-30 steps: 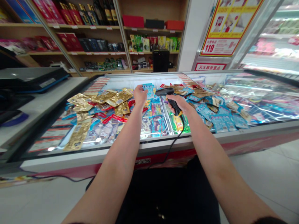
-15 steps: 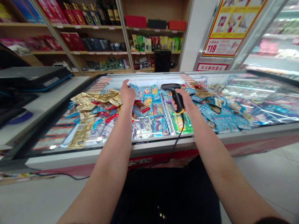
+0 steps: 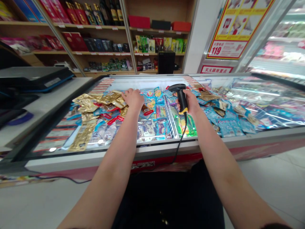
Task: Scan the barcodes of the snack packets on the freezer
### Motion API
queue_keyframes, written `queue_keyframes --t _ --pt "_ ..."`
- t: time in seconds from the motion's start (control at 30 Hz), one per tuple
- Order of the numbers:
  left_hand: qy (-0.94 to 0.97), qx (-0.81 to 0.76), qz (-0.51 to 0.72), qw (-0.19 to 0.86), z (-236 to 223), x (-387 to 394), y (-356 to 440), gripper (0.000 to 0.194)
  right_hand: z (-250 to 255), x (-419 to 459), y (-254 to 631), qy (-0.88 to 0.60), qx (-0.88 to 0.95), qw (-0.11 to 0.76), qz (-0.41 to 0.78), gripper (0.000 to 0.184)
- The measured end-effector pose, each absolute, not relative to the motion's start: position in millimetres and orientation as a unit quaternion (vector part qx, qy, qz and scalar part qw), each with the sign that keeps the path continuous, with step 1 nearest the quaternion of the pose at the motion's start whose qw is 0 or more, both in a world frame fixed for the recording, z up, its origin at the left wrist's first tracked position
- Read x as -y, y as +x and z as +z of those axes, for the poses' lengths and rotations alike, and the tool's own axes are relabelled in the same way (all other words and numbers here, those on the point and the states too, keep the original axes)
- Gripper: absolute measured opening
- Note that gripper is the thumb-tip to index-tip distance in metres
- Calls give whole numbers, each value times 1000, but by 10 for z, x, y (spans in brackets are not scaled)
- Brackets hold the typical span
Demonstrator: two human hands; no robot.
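My right hand (image 3: 190, 103) is closed round the grip of a black and yellow barcode scanner (image 3: 180, 95), held upright over the open chest freezer (image 3: 166, 148). The scanner's black cable (image 3: 178, 143) hangs down over the freezer's front rim. My left hand (image 3: 133, 97) reaches down into the freezer and rests palm down, fingers curled, on the heap of blue packets (image 3: 152, 101) beside gold packets (image 3: 109, 98). Whether it grips a packet is hidden. A white wire divider (image 3: 169, 121) splits the freezer between my hands.
A grey counter (image 3: 43, 101) with a dark device (image 3: 33, 78) stands at the left. Wooden shelves (image 3: 100, 28) of boxed goods fill the back wall. A yellow poster (image 3: 235, 25) hangs at the right, beside a glass-fronted cooler (image 3: 278, 47). Pale floor tiles (image 3: 274, 178) lie below.
My left hand let go of the blue packet it held up and moved left and down onto the heap. My right hand turned the scanner from level to upright.
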State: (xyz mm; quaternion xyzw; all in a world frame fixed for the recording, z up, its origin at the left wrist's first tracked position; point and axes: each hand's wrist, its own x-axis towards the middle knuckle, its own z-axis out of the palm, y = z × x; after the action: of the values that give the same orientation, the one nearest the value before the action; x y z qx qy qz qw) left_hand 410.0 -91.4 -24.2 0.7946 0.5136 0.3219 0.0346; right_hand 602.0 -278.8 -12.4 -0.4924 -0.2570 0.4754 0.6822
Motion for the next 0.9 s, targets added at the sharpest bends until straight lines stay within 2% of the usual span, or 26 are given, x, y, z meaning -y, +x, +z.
queue_keyframes --t 0.13,0.4,0.53,0.63,0.9 --pt "826 -475 299 51 -272 1031 4361 37 -111 2780 6080 -484 243 701 464 37" --pt "891 -415 170 66 -383 1435 5041 45 -110 2774 6111 -444 202 761 429 37" --pt "900 -398 165 68 -430 1575 5291 50 -98 2763 6131 -437 187 765 434 36" --pt "905 -387 157 77 -469 1598 5407 54 -80 2760 6113 -430 178 774 429 36" --pt "905 -386 115 136 -414 1536 5427 50 -40 2776 6018 -425 171 778 429 36"
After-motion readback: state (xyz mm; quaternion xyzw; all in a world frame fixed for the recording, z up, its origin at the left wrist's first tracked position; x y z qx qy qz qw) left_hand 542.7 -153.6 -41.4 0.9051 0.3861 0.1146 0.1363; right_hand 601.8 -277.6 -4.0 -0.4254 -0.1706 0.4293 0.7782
